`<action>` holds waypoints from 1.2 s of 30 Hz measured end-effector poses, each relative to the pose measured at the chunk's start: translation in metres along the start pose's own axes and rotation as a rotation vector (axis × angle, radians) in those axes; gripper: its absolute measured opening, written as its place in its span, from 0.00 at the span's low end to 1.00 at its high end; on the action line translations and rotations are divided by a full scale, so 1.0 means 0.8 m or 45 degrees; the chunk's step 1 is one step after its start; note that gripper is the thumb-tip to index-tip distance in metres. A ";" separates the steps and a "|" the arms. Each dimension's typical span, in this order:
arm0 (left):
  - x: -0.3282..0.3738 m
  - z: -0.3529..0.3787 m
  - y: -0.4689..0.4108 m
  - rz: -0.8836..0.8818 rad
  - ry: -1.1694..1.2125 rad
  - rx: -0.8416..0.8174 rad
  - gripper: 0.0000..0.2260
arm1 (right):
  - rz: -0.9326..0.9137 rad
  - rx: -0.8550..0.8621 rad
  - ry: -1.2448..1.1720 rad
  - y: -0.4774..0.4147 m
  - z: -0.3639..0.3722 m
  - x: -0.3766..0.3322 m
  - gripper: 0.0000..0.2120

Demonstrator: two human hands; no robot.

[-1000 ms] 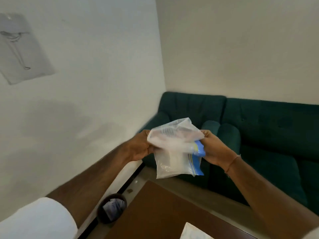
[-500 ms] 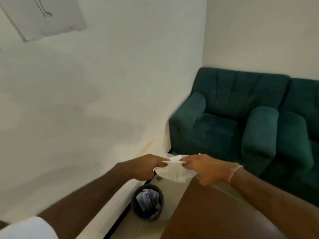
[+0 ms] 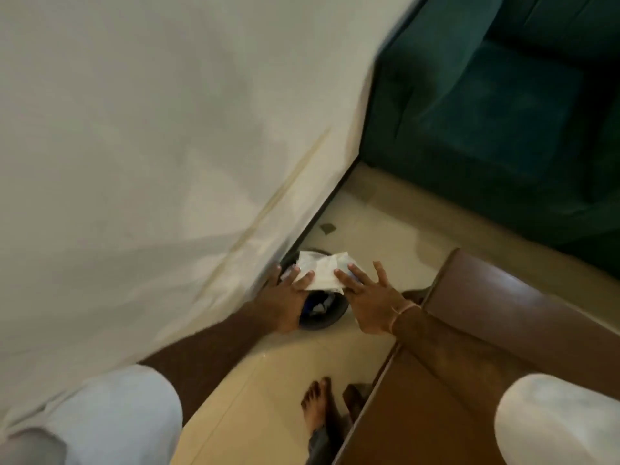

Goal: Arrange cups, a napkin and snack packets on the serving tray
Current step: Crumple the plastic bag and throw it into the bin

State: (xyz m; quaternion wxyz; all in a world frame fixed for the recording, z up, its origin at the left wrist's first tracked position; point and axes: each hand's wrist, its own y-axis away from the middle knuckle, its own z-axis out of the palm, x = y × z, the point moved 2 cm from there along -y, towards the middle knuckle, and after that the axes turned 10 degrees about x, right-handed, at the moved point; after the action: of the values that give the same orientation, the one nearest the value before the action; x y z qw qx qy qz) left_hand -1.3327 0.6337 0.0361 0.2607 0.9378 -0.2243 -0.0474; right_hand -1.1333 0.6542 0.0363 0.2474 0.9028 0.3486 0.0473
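Note:
A crumpled clear plastic wrapper [image 3: 321,271] hangs just above a small dark waste bin [image 3: 323,318] on the floor by the wall. My left hand [image 3: 285,297] has its fingertips over the wrapper's left edge and grips it. My right hand [image 3: 369,302] is spread flat, fingers apart, with only the index fingertip touching the wrapper's right edge. The bin holds some paper scraps and is partly hidden by both hands. No tray, cups, napkin or snack packets are in view.
A brown wooden table [image 3: 503,333] fills the lower right, its corner close to my right wrist. A dark green sofa [image 3: 496,105] stands at the upper right. A white wall [image 3: 151,146] runs along the left. My bare foot [image 3: 315,407] stands on the cream tiled floor.
The view has tipped down from the sofa to the floor. Both hands have lowered the wrapper to just over the bin, and my right hand's fingers have opened.

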 end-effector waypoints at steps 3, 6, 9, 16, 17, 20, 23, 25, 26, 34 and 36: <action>-0.022 0.099 -0.046 -0.006 0.000 -0.101 0.29 | -0.018 -0.083 -0.034 -0.072 0.078 -0.003 0.29; -0.039 0.180 -0.086 -0.013 -0.002 -0.236 0.30 | -0.032 -0.133 -0.053 -0.131 0.153 -0.012 0.29; -0.051 0.255 -0.126 0.012 -0.004 -0.326 0.28 | -0.034 -0.181 -0.015 -0.185 0.231 -0.021 0.29; -0.056 0.380 -0.220 -0.133 0.297 -0.359 0.22 | 0.042 -0.410 0.061 -0.279 0.359 -0.022 0.26; -0.023 0.398 -0.213 -0.208 0.440 -0.384 0.21 | 0.056 -0.412 0.066 -0.285 0.357 -0.017 0.26; 0.150 0.498 -0.115 -0.288 0.657 -0.460 0.28 | 0.056 -0.470 0.117 -0.310 0.369 -0.011 0.28; 0.198 0.546 -0.102 -0.331 0.798 -0.337 0.30 | 0.079 -0.489 0.116 -0.320 0.390 -0.014 0.30; 0.188 0.556 -0.105 -0.414 0.839 -0.349 0.28 | 0.105 -0.443 0.046 -0.321 0.388 -0.010 0.32; 0.177 0.552 -0.099 -0.395 0.795 -0.314 0.27 | 0.110 -0.408 0.010 -0.319 0.383 -0.009 0.33; -0.042 0.263 -0.187 -0.405 0.673 0.314 0.22 | 0.269 0.013 -0.381 -0.267 0.260 0.009 0.32; -0.071 0.223 -0.200 -0.354 0.508 0.173 0.28 | 0.330 0.086 -0.455 -0.251 0.218 0.018 0.32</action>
State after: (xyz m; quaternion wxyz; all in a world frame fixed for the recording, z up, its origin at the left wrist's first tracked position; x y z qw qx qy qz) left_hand -1.3567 0.6978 -0.2009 0.2272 0.9658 -0.0398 0.1186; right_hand -1.1993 0.7188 -0.2134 0.2667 0.9419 0.1817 -0.0936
